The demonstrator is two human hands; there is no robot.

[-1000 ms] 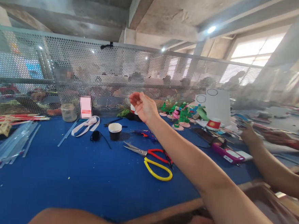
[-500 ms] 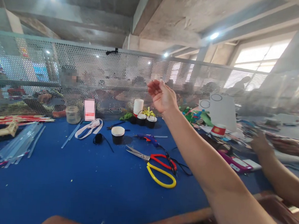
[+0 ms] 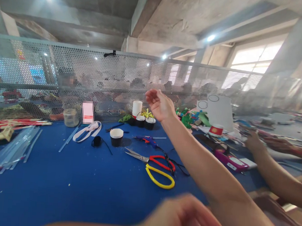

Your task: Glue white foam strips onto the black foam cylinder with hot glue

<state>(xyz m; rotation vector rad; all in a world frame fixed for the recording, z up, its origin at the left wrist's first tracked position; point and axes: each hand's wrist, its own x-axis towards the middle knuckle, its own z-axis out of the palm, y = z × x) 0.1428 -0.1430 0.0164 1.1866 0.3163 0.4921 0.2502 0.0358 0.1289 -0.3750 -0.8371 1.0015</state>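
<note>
My right hand [image 3: 160,105] is raised over the far part of the table, palm showing and fingers loosely bent apart, with nothing in it. Below and beside it stand two small black-and-white cups with black handles [image 3: 150,122]. Across the bottom edge reaches my left hand [image 3: 182,216], blurred and cut off, its fingers bent and partly hidden. Scissors [image 3: 147,164] with one red and one yellow handle lie between the two hands. Behind them rests a blue glue gun [image 3: 147,141]. Left of it is a single black-and-white cup [image 3: 116,137] without a visible handle.
Clear glue sticks [image 3: 17,148] lie at the left. A glass jar [image 3: 71,117], a white ribbon [image 3: 87,132] and black cord [image 3: 97,141] are farther back. A perforated metal screen [image 3: 92,67] closes the far side. At right, another person's hands [image 3: 254,142] work near a purple device [image 3: 232,160].
My left hand has come up into view at the bottom, reaching rightward. My right hand is slightly lower in view. The camera view has shifted a little.
</note>
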